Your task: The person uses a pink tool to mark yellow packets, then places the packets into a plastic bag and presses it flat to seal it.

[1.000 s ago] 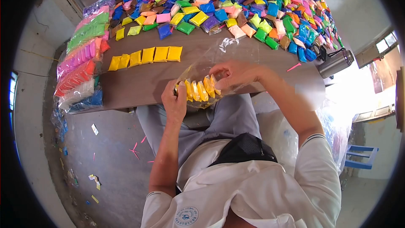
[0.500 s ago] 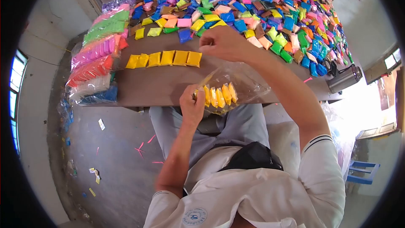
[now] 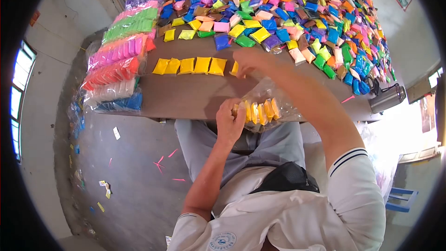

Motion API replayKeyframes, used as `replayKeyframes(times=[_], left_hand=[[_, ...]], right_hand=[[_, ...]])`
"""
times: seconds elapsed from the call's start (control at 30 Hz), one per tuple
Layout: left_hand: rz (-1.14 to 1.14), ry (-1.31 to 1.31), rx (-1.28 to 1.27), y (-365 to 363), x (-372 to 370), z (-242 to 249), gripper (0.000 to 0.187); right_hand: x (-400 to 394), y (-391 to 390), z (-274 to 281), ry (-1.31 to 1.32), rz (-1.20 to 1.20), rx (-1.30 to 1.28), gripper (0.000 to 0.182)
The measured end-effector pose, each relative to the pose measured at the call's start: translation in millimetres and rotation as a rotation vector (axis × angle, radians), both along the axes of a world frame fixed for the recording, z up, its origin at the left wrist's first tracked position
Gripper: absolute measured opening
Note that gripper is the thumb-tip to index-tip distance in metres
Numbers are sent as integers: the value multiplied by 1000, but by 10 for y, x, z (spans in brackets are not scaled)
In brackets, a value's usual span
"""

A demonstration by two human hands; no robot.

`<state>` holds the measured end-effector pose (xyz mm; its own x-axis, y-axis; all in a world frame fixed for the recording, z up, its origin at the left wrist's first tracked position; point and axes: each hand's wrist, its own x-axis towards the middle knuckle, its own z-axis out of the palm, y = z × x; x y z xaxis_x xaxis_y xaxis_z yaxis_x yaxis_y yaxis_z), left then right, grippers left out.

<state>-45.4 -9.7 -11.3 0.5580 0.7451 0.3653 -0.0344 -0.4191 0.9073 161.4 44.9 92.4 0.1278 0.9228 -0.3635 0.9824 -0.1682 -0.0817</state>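
My left hand [image 3: 229,123] is closed on the edge of a clear plastic bag [image 3: 289,109] at the table's front edge. Inside the bag, several yellow packets [image 3: 261,112] stand side by side. Over the table, my right hand [image 3: 251,63] pinches a single yellow packet [image 3: 234,69], partly hidden by its fingers. Just left of it, a row of yellow packets [image 3: 186,66] lies flat on the brown table [image 3: 186,95].
A large heap of multicoloured packets [image 3: 278,14] covers the back of the table. At the left lie clear bags of sorted packets [image 3: 118,56]. A metal flask [image 3: 388,98] lies at the right edge. Pink scraps [image 3: 159,163] litter the floor.
My right hand has come down to the right end of the row and taken hold of a yellow packet there. The left hand keeps its hold on the bag. The view has shifted slightly.
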Motion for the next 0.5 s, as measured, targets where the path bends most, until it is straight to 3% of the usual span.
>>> replayKeyframes(times=[0.23, 0.33, 0.5], left_hand=[[9, -15, 17, -19, -8, 57, 15], [16, -6, 9, -11, -3, 66, 15], [0, -12, -9, -6, -8, 61, 17]], right_hand=[[-80, 343, 92, 69, 10, 15, 47], [-245, 375, -80, 80, 14, 195, 57], [-424, 364, -47, 33, 72, 142, 62]])
